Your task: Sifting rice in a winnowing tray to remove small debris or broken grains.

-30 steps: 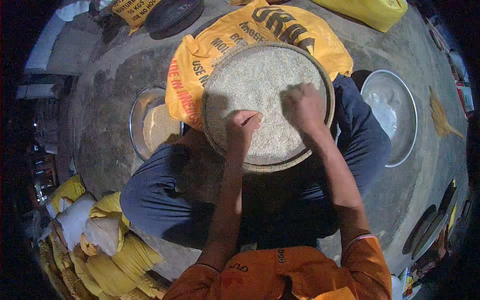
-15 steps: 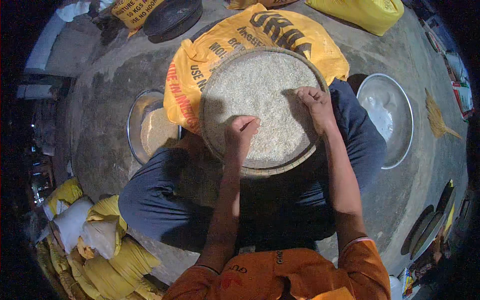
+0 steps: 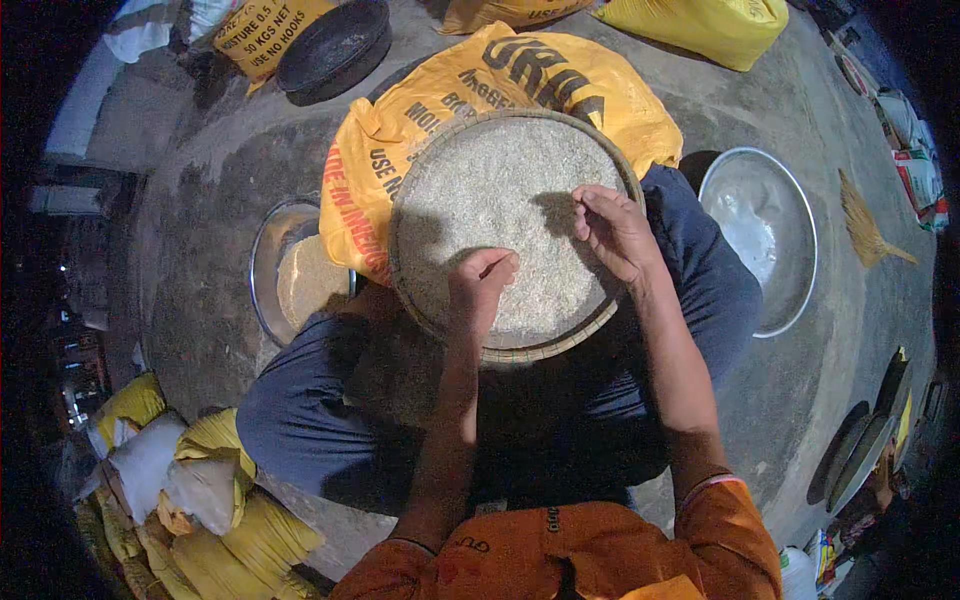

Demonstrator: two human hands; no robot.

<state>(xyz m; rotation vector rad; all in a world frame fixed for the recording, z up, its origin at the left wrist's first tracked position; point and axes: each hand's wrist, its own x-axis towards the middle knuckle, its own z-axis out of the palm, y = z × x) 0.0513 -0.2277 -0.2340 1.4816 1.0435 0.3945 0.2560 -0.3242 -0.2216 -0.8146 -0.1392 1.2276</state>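
Observation:
A round woven winnowing tray (image 3: 522, 353) rests over my crossed legs, its far side against an orange-yellow sack (image 3: 640, 130). Pale grain (image 3: 520, 180) is spread across it. Low over the near middle of the grain, my left hand (image 3: 482, 285) is closed in a pinch, thumb against the curled forefinger. My right hand (image 3: 615, 230) hovers above the right part of the grain, palm turned inward, thumb and fingertips drawn together. Whatever either hand pinches is too small to make out.
To the left stands a metal bowl (image 3: 257, 255) of brownish grain. A wide metal basin (image 3: 808, 270) with pale contents sits on the right, a small straw broom (image 3: 862, 220) beyond it. A black pan (image 3: 335, 50) lies far left. Filled yellow sacks (image 3: 220, 550) lie near left.
My right hand has moved slightly left over the grain and turned, its curled fingers now showing more. My left hand keeps its pinch in nearly the same place. The whole view has shifted a little.

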